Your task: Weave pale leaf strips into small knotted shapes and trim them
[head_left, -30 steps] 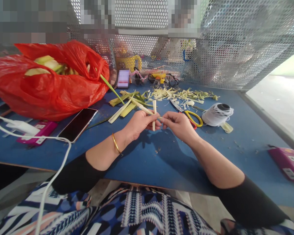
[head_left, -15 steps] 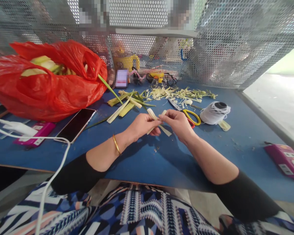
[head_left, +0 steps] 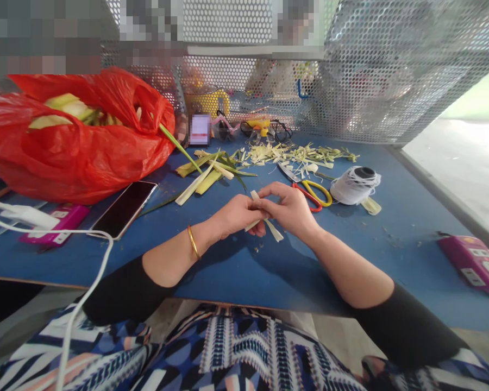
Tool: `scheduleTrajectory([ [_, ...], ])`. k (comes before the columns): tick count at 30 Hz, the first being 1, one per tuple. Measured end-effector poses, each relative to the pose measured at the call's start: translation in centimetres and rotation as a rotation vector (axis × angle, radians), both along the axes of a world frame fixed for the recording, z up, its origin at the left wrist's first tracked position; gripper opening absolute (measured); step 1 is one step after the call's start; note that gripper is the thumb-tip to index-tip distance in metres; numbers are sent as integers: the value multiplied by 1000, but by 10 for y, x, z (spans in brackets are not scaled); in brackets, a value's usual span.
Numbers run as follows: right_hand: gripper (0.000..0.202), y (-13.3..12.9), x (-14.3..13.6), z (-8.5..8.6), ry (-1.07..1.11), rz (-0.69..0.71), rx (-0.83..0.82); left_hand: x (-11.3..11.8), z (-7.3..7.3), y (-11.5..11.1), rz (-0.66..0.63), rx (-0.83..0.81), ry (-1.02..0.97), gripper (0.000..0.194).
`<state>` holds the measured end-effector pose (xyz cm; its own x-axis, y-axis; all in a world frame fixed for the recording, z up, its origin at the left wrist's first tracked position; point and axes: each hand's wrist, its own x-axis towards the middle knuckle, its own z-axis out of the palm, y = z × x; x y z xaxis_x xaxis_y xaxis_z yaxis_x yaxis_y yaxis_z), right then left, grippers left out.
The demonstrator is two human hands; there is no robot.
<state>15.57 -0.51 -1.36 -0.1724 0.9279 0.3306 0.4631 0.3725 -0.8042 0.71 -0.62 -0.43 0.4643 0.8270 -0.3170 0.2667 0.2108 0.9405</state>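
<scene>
Pale leaf strips (head_left: 274, 231) cross between my two hands above the blue table (head_left: 228, 271). My left hand (head_left: 240, 213) is closed on them, fingers curled beneath. From the other side my right hand (head_left: 287, 206) pinches the strips, its fingertips meeting the left ones. One short end pokes up above the fingers and others hang below; the crossing itself is hidden by the fingers. Just beyond my right hand lie scissors (head_left: 318, 193) with one red and one yellow handle. A cone of white thread (head_left: 355, 187) stands to their right.
Cut leaf pieces (head_left: 206, 179) and a heap of pale trimmings (head_left: 285, 155) lie farther back. At left are a red plastic bag (head_left: 118, 157) of leaves, a phone (head_left: 124, 209) and a magenta power strip (head_left: 71, 220) with a white cable. Another magenta box (head_left: 475, 263) sits right. Perforated metal panels (head_left: 228, 21) rise behind.
My right hand has shifted slightly left and closed over the crossing of the strips, against the left fingers. The strip ends have changed angle. The view has shifted slightly.
</scene>
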Motion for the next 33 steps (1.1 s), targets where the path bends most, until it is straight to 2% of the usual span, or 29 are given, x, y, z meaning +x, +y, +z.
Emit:
scheduleTrajectory([
  [4, 13, -2, -4, -4, 72, -86, -23, -1, 0, -2, -47, 7, -4, 33],
  [7, 15, 0, -2, -2, 113, -98, -14, -5, 0, -1, -50, -17, -42, 29],
  [11, 27, 7, 8, 5, 202, -134, -74, -9, -1, 5, 66, -38, -139, 37],
  [14, 36, 10, 12, 7, 240, -123, -185, -9, -1, 9, 157, -51, -183, 37],
  [18, 35, 8, 8, 0, 275, -56, -247, -8, -1, 9, 136, -43, -146, 33],
  [23, 30, 8, 4, -5, 360, -106, -175, -10, -1, 8, 172, -11, -162, 23],
  [26, 29, 10, 7, -1, 320, -92, -172, -11, -1, 10, 200, -56, -201, 15],
  [30, 39, 11, 13, 6, 141, -133, -154, -14, -2, 16, 259, -183, -309, 20],
  [33, 45, 8, 15, 10, 1, -58, -170, -15, -3, 19, 332, -177, -354, 16],
])
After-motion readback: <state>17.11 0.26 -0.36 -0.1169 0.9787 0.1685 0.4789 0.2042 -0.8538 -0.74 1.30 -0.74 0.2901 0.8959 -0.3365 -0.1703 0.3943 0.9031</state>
